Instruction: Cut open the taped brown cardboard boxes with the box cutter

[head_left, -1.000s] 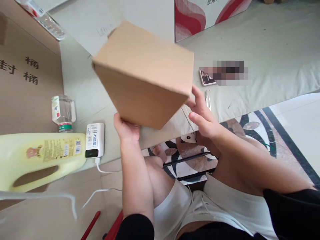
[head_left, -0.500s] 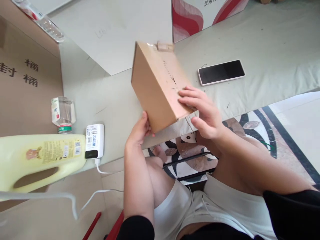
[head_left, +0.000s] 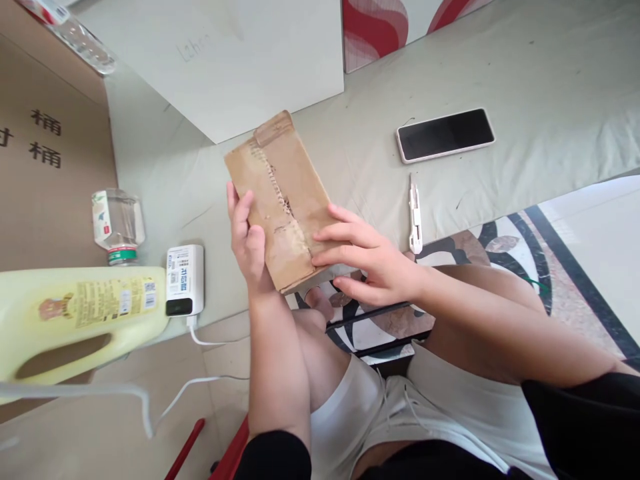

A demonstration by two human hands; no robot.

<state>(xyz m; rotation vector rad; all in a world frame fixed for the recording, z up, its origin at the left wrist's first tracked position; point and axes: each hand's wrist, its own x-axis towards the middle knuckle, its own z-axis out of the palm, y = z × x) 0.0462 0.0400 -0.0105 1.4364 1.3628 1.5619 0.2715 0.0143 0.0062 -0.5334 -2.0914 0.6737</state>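
Note:
A small brown cardboard box (head_left: pixel 285 207) is held tilted above the near edge of the table. Down the middle of its top face runs a torn, ragged seam, with tape over the far end. My left hand (head_left: pixel 249 240) grips the box along its left side, thumb on the top face. Fingers of my right hand (head_left: pixel 370 257) are spread and rest on the box's right part near its close corner; the thumb stands apart from it. To the right, a white utility knife (head_left: pixel 415 217) lies on the table with its blade tip out.
A phone (head_left: pixel 447 135) lies at the right. On the left are a power bank (head_left: pixel 185 280) with a white cable, a clear bottle (head_left: pixel 119 223) with a green cap and a yellow jug (head_left: pixel 120 293). A large white box (head_left: pixel 240 60) stands behind.
The box has turned so its torn seam faces up, and it has moved left and nearer. My left hand has shifted up its side. The utility knife has come into sight.

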